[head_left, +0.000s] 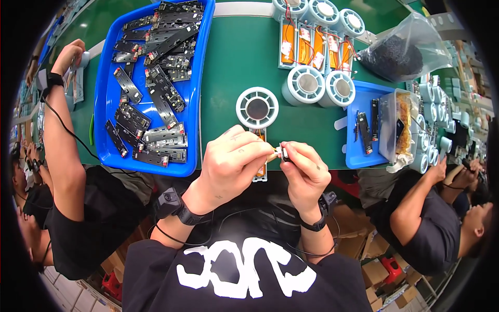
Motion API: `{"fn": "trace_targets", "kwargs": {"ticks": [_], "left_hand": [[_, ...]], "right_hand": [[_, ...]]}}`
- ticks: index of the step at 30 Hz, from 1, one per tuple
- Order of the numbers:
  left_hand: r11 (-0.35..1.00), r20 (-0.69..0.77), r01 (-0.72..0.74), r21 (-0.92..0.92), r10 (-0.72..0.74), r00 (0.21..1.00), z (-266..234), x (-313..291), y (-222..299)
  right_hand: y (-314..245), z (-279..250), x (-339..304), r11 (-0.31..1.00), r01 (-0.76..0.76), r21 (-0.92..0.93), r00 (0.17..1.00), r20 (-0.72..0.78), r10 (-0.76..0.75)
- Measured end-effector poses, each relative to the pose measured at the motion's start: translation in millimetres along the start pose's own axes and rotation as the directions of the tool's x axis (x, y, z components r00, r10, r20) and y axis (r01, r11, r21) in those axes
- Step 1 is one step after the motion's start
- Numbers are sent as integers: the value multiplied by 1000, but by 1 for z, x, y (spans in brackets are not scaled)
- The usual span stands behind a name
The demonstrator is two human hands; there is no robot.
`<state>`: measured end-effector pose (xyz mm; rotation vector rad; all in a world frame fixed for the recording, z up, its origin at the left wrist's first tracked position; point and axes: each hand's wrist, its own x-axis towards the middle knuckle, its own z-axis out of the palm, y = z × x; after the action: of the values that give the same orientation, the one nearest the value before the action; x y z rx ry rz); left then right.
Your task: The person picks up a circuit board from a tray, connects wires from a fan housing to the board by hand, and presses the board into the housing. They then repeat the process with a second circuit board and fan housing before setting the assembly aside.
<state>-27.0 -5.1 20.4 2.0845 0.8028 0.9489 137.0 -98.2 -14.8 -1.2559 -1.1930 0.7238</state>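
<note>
"At the centre of the frame, what are the two hands doing?"

"The left hand (228,158) is pinching something tiny, apparently the ends of thin wires, between thumb and forefinger. The right hand (305,174) is pinching a small dark part (285,153) just beside it, the fingertips of both hands nearly meeting."

"Where is the unit beneath them?"

"It is lying on the green table (228,62): a pale-blue housing (257,106), its round grille showing above the left hand, its narrow body mostly hidden by fingers."

"How far along does it seem?"

"Partway, I judge. The grille is already in place, but I cannot tell whether the wires are joined to the dark part; the fingers are covering that spot."

"And the surroundings?"

"At upper right, similar units (305,86) are standing clustered, their orange packs (287,44) and red wires showing, so they too look unclosed. At upper left, a large blue tray (197,104) is holding many loose black boards (163,96), so plenty seems left. At right, a smaller blue tray (358,156) is holding a few more."
</note>
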Motion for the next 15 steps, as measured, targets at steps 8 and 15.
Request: {"fn": "trace_targets", "kwargs": {"ticks": [8,15], "left_hand": [[999,18,-2,-36,3,1000,-2,1,-5],[974,19,142,-177,-141,990,-3,0,-2]], "right_hand": [[0,-4,7,991,95,-91,994,53,-91],[4,-6,8,998,57,16,994,92,-58]]}}
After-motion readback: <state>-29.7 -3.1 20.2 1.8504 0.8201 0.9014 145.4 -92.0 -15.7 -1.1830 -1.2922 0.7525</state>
